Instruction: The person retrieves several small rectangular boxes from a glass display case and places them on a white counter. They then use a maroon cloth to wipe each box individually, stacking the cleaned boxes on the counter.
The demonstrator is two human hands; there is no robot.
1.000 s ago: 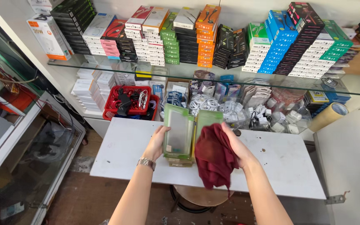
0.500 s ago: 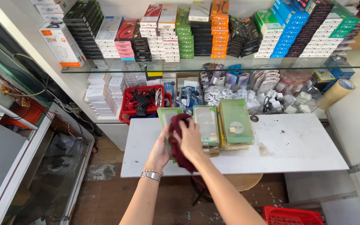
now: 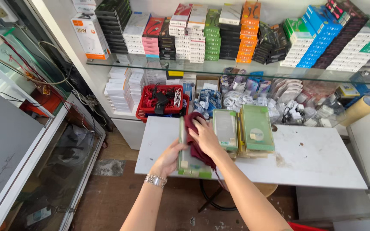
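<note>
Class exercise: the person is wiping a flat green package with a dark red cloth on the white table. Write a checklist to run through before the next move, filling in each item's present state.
1. Left hand steadies the flat green plastic package at its edge: ok.
2. Right hand presses the dark red cloth onto the package: ok.
3. Package rests fully on the white table: not ok, its near end sits at the table's front edge.
4. Stack of similar green packages lies beside it, clear of the cloth: ok.
5. Package surface is clean under the cloth: cannot tell.
</note>
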